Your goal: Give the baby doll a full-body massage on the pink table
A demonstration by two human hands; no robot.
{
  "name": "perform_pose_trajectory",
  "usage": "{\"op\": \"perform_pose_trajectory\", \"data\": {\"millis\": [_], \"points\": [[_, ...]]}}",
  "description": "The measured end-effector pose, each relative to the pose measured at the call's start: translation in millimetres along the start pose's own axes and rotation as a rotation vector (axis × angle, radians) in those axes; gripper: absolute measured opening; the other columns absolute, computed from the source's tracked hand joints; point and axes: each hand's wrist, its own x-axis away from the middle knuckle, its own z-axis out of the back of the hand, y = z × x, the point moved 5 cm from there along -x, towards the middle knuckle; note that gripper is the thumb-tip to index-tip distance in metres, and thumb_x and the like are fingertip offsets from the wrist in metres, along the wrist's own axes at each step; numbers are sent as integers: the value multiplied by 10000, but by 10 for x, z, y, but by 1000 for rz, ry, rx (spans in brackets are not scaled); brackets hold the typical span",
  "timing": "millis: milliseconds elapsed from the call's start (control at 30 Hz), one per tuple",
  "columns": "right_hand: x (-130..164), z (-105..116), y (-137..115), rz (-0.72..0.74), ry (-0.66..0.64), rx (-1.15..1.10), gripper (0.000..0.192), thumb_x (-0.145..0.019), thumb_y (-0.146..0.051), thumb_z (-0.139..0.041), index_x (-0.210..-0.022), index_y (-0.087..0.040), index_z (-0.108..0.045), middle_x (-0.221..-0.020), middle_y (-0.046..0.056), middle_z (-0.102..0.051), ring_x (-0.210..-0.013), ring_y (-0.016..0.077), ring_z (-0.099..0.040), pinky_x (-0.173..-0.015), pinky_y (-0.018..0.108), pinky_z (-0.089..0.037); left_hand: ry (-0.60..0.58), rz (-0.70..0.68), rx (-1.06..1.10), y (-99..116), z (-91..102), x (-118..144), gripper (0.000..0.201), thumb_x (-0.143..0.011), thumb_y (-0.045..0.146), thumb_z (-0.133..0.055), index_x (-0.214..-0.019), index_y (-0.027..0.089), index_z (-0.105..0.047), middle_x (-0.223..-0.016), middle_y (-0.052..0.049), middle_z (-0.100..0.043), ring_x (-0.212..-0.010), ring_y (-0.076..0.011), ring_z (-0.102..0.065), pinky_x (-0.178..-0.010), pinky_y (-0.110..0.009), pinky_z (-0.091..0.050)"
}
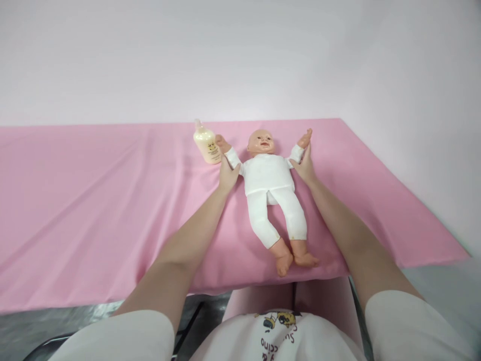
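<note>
1. See the doll [268, 173] face-up on the pink-covered worktop [93, 210], head [261, 141] toward the far edge, feet [284, 263] toward the person. Probably laid so for easy reach to both arms and full view of its front.
2. Holding one arm [233, 158] in the left grip [228, 173]: closed round the sleeve, with the thumb inward.
3. Holding the other arm [296, 153] in the right grip [305, 169], mirrored, also closed. Can't tell how tightly on either side.
4. Matched left and right, likely to steady both spread arms without dragging the torso sideways.
5. Note the bottle [207, 145] just beside the left grip, near the doll's raised hand. Can't tell if touching. Looks parked for quick reach, off the body.
6. Legs [276, 215] unheld, flat on the worktop. Presumably steady under own weight.
</note>
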Motion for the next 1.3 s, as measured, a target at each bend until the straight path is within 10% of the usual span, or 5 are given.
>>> {"op": "perform_pose_trajectory", "data": {"millis": [267,567,767,1067,1300], "points": [[37,-212,-287,163,-239,231,522,-888,-151,-416,-1348,-265,-633,-1385,63,-643,-1331,271,-556,-1216,512,-386,-254,-230,-113,412,-189,86,549,-847,125,-493,-1381,201,-597,-1423,-84,-631,-1350,-269,-561,-1211,-484,-381],[4,-30,57,-65,93,8,523,-910,-467,-554,-1358,-220,-447,-1272,147,-649,-1186,285,-627,-1090,542,-494,53,88,-26,50,-14,11,566,-812,231,-705,-1319,175,-460,-1248,-160,-635,-1229,-309,-626,-1103,-529,-484],[-16,-58,462,-296,79,-101,705,-785,-575,-687,-1332,-219,-419,-1272,170,-628,-1168,329,-635,-1035,583,-518,130,273,148,-141,28,-41,634,-771,218,-762,-1305,212,-420,-1239,-150,-625,-1135,-278,-659,-1023,-472,-553],[40,-158,-152,11,-82,50,488,-910,-269,-483,-1396,-250,-526,-1403,86,-613,-1340,261,-541,-1195,498,-405,-74,-78,-61,171,-98,45,613,-831,180,-613,-1424,185,-459,-1472,-172,-522,-1453,-308,-429,-1256,-513,-278],[53,-260,-150,48,-159,103,464,-857,-182,-465,-1283,-239,-637,-1316,95,-669,-1264,264,-591,-1180,489,-420,-231,-146,-91,309,-213,82,590,-837,128,-536,-1421,208,-516,-1459,-119,-558,-1393,-284,-497,-1225,-501,-345]]}}
